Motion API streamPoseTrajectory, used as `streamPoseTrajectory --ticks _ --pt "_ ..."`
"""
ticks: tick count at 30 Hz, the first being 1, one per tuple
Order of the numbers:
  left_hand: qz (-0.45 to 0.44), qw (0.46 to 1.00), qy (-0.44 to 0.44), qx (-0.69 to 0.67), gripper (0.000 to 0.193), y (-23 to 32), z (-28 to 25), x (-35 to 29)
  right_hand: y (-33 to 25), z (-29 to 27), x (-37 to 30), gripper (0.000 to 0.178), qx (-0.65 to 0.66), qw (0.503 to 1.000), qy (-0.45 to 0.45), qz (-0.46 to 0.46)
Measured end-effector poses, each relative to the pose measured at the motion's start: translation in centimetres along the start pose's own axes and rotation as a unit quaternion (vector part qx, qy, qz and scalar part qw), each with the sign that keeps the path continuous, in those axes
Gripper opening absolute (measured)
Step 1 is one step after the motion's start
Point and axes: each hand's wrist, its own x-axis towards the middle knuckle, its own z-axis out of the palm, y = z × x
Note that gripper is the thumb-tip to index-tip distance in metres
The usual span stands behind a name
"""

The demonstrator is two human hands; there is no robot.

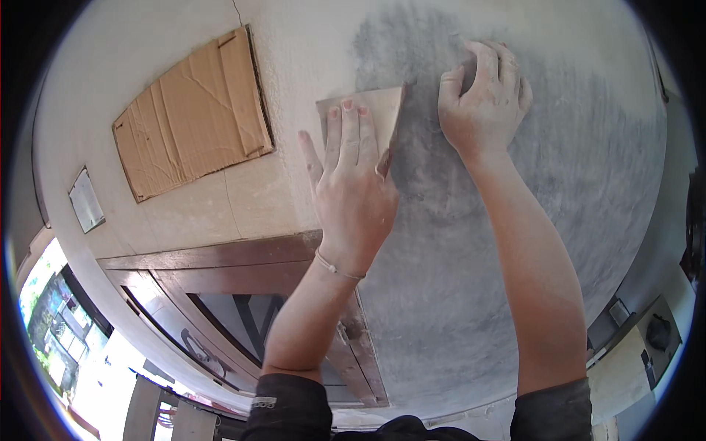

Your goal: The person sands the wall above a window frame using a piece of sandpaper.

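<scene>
My left hand (354,187) presses a pale, squarish sheet that looks like sandpaper (382,105) against the wall. Its fingers lie along the sheet's face, and the thumb is at the right edge, where a darker side shows. Higher and to the right, my right hand (489,99) is curled against the grey patch of wall (448,220). Something dark shows between its thumb and forefinger, but I cannot make out what it is. Pale dust coats both hands. The grey patch is streaky and smudged beside the cream wall (305,44).
A cardboard piece (195,110) covers a spot on the upper left wall, with a small pale plate (87,200) below it. A brown wooden frame with glass panes (220,257) lies under my left forearm. Bright daylight enters through an opening (66,331) at far left.
</scene>
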Motion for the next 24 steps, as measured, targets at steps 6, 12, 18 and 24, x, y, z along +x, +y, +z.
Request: streamPoseTrajectory --ticks 6,12,18,24 --pt "0.051 0.997 0.064 0.009 0.053 -3.0 -0.6 7.6 -1.4 -0.5 0.2 0.035 -0.002 1.0 -0.026 0.005" --pt "0.005 0.999 0.003 -0.041 0.051 -0.9 0.1 -1.6 -0.5 -0.8 -0.1 0.035 -0.026 0.999 -0.041 0.017" --pt "0.029 0.998 0.05 -0.013 0.049 -2.9 0.1 7.3 -1.0 -0.7 0.1 0.035 -0.026 0.999 -0.044 0.016" --pt "-0.026 0.998 0.041 -0.041 0.048 0.5 0.6 0.3 -0.1 -0.6 0.3 0.035 -0.032 0.999 -0.03 0.012"
